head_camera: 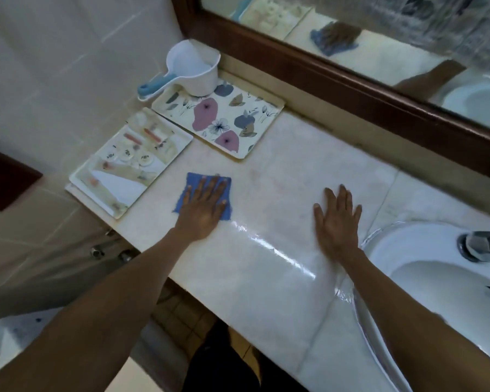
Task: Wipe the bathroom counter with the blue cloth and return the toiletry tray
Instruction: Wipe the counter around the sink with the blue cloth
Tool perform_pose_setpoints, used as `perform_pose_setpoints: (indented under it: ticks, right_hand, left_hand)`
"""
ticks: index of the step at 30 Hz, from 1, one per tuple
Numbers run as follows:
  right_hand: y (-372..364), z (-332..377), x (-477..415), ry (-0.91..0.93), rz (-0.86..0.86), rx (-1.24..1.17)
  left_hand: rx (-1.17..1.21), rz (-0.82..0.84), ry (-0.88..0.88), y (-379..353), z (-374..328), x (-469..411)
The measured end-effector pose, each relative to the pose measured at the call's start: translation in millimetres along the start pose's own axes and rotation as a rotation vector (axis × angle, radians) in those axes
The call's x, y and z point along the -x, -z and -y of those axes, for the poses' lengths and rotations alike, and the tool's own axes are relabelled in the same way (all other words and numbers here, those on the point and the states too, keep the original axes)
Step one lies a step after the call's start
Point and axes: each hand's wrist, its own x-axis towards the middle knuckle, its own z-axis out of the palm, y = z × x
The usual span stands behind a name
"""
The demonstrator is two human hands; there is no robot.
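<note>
My left hand [205,202] lies flat, fingers spread, pressing on the blue cloth [193,181] on the pale marble counter [266,278]. My right hand [337,219] rests flat and empty on the counter beside the sink. A flower-patterned tray [218,120] sits at the back left against the wall ledge. A second tray [130,162] with a printed picture lies at the counter's left end, partly over the edge.
A white water scoop with a blue handle [193,69] stands on the back corner of the flowered tray. The white sink [441,278] with a metal tap [481,246] is at the right. A wood-framed mirror [351,80] runs along the back.
</note>
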Motion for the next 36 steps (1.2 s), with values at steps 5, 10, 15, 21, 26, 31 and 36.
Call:
perform_pose_setpoints:
  ticks: [5, 10, 15, 21, 26, 31, 36]
  right_hand:
    - [-12.2, 4.1, 4.2, -0.040, -0.058, 0.014]
    - [-16.3, 3.7, 7.9, -0.061, -0.096, -0.011]
    - [-16.8, -6.2, 11.7, -0.029, -0.099, -0.052]
    - [-16.6, 0.0, 10.9, -0.056, -0.126, -0.081]
    - [7.6, 34.7, -2.0, -0.043, -0.246, -0.255]
    - [16.5, 116.6, -24.2, 0.121, -0.174, -0.493]
    - [1.2, 211.7, -44.2, 0.264, -0.026, -0.429]
  left_hand:
    - [0.047, 0.023, 0.217, -8.9, -52.6, -36.4]
    - [0.046, 0.104, -0.171, -24.1, -137.1, -54.1]
    - [0.043, 0.273, -0.327, -14.2, -157.2, -121.8]
    - [0.229, 0.352, -0.305, 8.5, -156.1, -130.2]
    - [0.638, 0.137, -0.049, 54.8, -106.9, -61.2]
    - [0.690, -0.002, 0.270, 94.8, 1.3, 7.5]
    - [0.621, -0.148, 0.564, 116.7, 99.9, 47.1]
